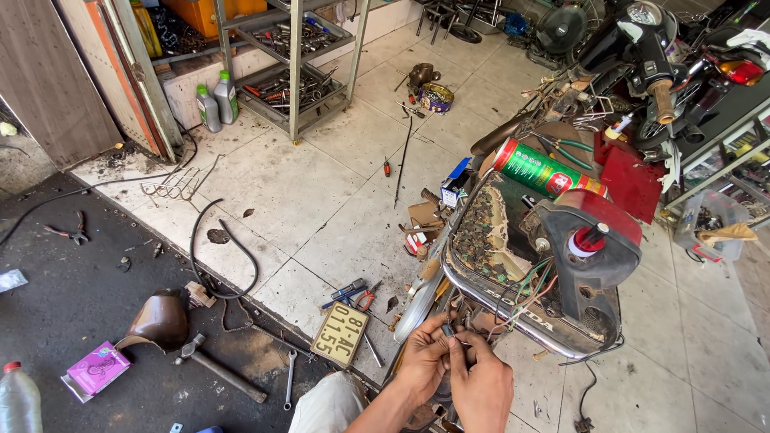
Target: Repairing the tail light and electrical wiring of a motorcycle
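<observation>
Tiled workshop floor (321, 192), hands (457, 369) pinching motorcycle wiring (513, 293)

A small dark connector (447, 329) on thin wires (513, 293) is pinched between the fingertips of the left hand (425, 358) and the right hand (481, 386), which meet just under the chrome rear rail (513, 314) of a stripped motorcycle (545, 265). The wires, green, red and pale, hang in a loose tangle from the open tail section, below the dark tail-light housing (597, 261). The motorcycle stands upright on the tiled floor (321, 192) with its seat off, showing crumbling, dirty padding inside the frame.
</observation>
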